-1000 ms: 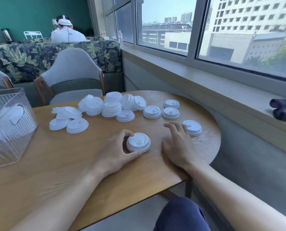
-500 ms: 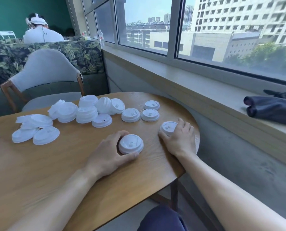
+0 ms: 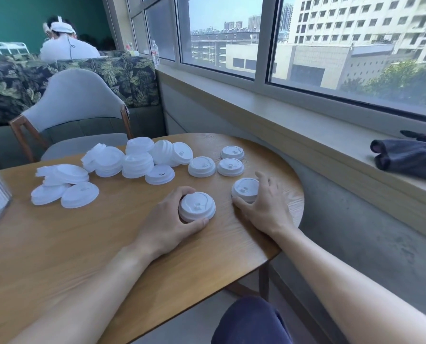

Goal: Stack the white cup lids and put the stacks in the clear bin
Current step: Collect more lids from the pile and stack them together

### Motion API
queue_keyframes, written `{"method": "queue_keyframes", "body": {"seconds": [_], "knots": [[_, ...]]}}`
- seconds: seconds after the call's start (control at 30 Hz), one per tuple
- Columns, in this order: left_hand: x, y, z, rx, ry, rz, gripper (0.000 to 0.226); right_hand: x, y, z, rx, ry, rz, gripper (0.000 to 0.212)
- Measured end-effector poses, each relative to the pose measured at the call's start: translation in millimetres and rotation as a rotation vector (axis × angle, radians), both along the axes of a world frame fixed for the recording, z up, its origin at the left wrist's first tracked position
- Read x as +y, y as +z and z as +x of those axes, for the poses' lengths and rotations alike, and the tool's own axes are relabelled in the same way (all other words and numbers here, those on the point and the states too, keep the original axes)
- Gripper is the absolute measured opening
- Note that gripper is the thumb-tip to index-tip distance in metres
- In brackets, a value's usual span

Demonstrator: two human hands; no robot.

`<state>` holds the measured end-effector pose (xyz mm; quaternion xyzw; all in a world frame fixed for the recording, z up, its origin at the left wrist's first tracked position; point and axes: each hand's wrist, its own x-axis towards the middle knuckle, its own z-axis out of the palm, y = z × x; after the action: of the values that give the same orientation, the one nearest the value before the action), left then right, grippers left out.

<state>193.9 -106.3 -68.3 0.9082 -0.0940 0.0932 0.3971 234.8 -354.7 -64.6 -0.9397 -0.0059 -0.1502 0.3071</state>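
Left hand [image 3: 168, 219] curled round short lid stack [image 3: 197, 206]; right hand [image 3: 266, 204] pinching single lid [image 3: 245, 189] at two o'clock. Risk: misaligned nesting, toppled stack near tabletop [image 3: 58, 244] edge.

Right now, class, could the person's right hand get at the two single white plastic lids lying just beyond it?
Probably yes: the two single white plastic lids lie uncovered beyond the right hand, though it already grips another lid.

Bright daylight enters through the large window [image 3: 331, 45] at right. Round wooden table [image 3: 58, 244] evenly lit, with soft, faint shadows. White plastic cup lids [image 3: 137, 162] slightly overexposed. Wide-angle bending at frame edges; focus mildly soft.
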Motion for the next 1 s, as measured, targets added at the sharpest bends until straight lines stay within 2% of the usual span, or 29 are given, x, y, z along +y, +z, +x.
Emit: {"method": "queue_keyframes", "body": {"seconds": [0.2,0.43,0.57,0.67,0.77,1.0], "knots": [[35.5,1.8,-19.6,-0.021,0.047,-0.031,0.066,34.2,0.4,-13.2,0.030,0.167,-0.014,0.092],[96.6,7.9,-53.6,-0.036,0.159,-0.037,0.060,109.9,4.3,-33.9,0.116,0.401,0.053,0.105],[132.9,9.8,-71.9,-0.050,0.232,-0.061,0.057,147.3,8.5,-44.1,0.107,0.513,0.010,0.094],[158.8,9.8,-84.5,-0.053,0.272,-0.082,0.063,171.7,9.3,-50.4,0.113,0.576,0.014,0.090],[181.3,10.1,-96.8,-0.049,0.305,-0.083,0.067,193.9,10.6,-56.7,0.169,0.637,0.054,0.091],[202.6,8.8,-117.3,-0.111,0.370,-0.108,0.056,236.3,8.1,-64.2,0.221,0.742,0.019,0.094]]}}
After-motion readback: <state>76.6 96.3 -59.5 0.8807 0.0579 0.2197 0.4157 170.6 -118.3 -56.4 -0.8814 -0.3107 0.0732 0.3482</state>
